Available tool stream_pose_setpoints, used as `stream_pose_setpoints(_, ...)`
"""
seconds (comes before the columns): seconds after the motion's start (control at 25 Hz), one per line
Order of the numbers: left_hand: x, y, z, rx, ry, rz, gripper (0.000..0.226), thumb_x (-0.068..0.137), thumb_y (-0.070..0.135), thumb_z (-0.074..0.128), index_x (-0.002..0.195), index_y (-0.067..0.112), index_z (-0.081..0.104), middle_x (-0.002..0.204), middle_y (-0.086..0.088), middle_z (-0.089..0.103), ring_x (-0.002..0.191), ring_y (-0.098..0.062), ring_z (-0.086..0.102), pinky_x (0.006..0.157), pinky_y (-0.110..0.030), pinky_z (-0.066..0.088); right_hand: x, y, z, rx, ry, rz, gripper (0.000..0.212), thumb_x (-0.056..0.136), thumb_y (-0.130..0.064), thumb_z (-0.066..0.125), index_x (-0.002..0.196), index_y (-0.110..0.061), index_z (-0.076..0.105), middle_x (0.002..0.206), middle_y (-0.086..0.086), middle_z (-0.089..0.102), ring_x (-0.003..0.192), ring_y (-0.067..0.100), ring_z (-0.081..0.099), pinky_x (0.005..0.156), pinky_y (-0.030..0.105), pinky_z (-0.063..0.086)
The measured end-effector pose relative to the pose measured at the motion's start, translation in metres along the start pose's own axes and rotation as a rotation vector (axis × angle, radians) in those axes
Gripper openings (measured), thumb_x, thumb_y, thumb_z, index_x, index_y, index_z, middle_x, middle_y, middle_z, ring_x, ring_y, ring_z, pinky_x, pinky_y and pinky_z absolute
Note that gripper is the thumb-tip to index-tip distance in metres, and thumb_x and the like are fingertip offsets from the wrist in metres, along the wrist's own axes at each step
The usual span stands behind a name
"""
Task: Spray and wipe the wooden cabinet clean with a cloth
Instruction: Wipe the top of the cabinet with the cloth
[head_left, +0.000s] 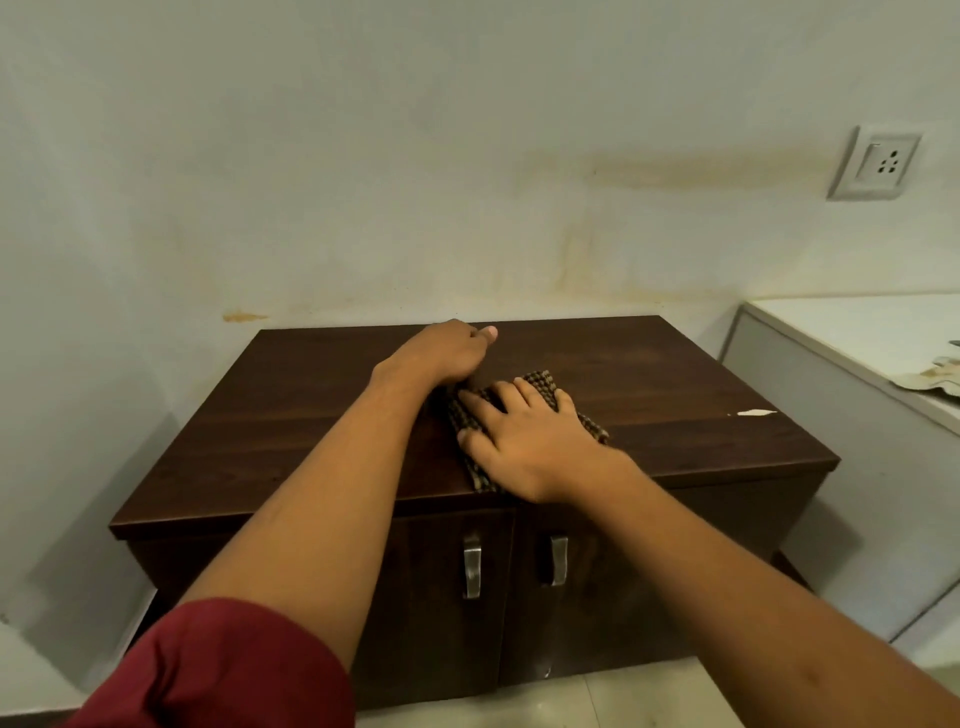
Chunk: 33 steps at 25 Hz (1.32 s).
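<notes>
The dark wooden cabinet (649, 395) stands against the wall, with two doors and metal handles at its front. A brown checked cloth (543, 382) lies on the middle of its top. My right hand (524, 441) presses flat on the cloth with fingers spread, covering most of it. My left hand (441, 353) rests on the top just behind and left of the cloth, near the back edge. Its fingers are curled under, the thumb points right, and nothing shows in it. No spray bottle is in view.
A white chip (756, 413) marks the cabinet top at the right. A white counter (831, 332) with some crumpled material (935, 376) stands to the right. A wall socket (878, 163) sits high on the right. The wall close behind is stained.
</notes>
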<state>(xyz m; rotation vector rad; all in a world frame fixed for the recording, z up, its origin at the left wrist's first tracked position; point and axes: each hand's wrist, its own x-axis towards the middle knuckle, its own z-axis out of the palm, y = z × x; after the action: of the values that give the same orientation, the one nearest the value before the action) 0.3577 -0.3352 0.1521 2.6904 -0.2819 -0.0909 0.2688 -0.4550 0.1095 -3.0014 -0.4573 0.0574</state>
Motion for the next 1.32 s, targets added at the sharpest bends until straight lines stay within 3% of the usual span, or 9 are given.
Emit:
stream_pose_setpoints(0.08,0.0,0.003,-0.001,-0.03,0.011,0.012,0.052,0.102,0.044,0.029,0.139,0.014,0.051,0.145,-0.012,0.048,0.132,-0.028,0.044,0.106,-0.038,0.034,-0.023,0.005,0.001,-0.016,0.002,-0.049,0.059,0.099,-0.058,0.015,0.154,-0.038,0.006,0.164,0.002,0.004,0.151,0.023,-0.003,0.117,0.058,-0.001)
stream_pose_setpoints(0.28,0.011,-0.005,0.003,0.029,0.029,-0.012,0.049,0.102,0.042,0.03,0.14,0.019,0.049,0.15,-0.008,0.043,0.139,-0.029,0.036,0.117,-0.054,0.016,-0.005,0.029,-0.008,-0.029,-0.042,-0.076,0.058,0.099,-0.059,0.019,0.153,-0.043,0.008,0.164,0.0,0.007,0.151,0.02,0.001,0.118,0.056,0.003)
stream_pose_setpoints(0.56,0.036,-0.012,0.017,0.189,-0.017,-0.024,0.054,0.1,0.045,0.036,0.149,0.023,0.033,0.158,-0.002,0.028,0.145,-0.025,0.026,0.117,-0.055,0.003,0.103,0.074,-0.013,-0.007,-0.009,0.11,0.061,0.096,-0.062,0.017,0.153,-0.041,0.013,0.163,-0.001,0.012,0.15,0.024,0.008,0.116,0.059,0.008)
stream_pose_setpoints(0.68,0.053,-0.011,0.023,0.222,-0.075,-0.034,0.049,0.1,0.044,0.035,0.146,0.025,0.038,0.156,-0.003,0.033,0.144,-0.027,0.026,0.115,-0.061,0.001,0.137,0.085,-0.018,0.003,-0.015,0.165,0.061,0.097,-0.06,0.021,0.154,-0.039,0.014,0.163,0.0,0.011,0.15,0.026,0.008,0.116,0.061,0.009)
stream_pose_setpoints(0.88,0.065,-0.013,0.028,0.298,-0.192,-0.08,0.054,0.103,0.044,0.024,0.154,0.027,0.018,0.164,0.004,0.003,0.15,-0.026,-0.003,0.11,-0.066,-0.005,0.168,0.096,-0.023,0.005,-0.012,0.203,0.061,0.097,-0.057,0.024,0.154,-0.038,0.016,0.163,-0.001,0.011,0.149,0.028,0.009,0.116,0.06,0.01)
stream_pose_setpoints(1.04,0.063,-0.016,0.025,0.247,-0.173,-0.095,0.057,0.101,0.049,0.018,0.154,0.027,0.019,0.163,0.002,0.007,0.15,-0.022,0.002,0.116,-0.062,-0.002,0.16,0.091,-0.025,0.015,-0.01,0.214,0.061,0.098,-0.057,0.022,0.155,-0.037,0.015,0.164,0.001,0.011,0.15,0.027,0.007,0.116,0.061,0.008)
stream_pose_setpoints(1.2,0.041,-0.008,0.013,-0.012,-0.082,-0.12,0.064,0.099,0.057,0.012,0.153,0.024,0.023,0.161,-0.006,0.02,0.147,-0.029,0.02,0.117,-0.056,0.015,0.109,0.068,-0.014,0.006,-0.005,0.163,0.063,0.098,-0.06,0.017,0.156,-0.035,0.01,0.165,0.003,0.006,0.151,0.028,0.002,0.115,0.064,0.004)
stream_pose_setpoints(1.32,0.021,0.009,0.009,-0.076,-0.062,-0.118,0.068,0.098,0.059,0.007,0.153,0.022,0.022,0.16,-0.009,0.021,0.147,-0.028,0.02,0.119,-0.053,0.012,0.056,0.047,-0.005,-0.001,0.015,0.08,0.063,0.097,-0.061,0.015,0.155,-0.037,0.01,0.164,0.003,0.007,0.151,0.027,0.001,0.115,0.063,0.003)
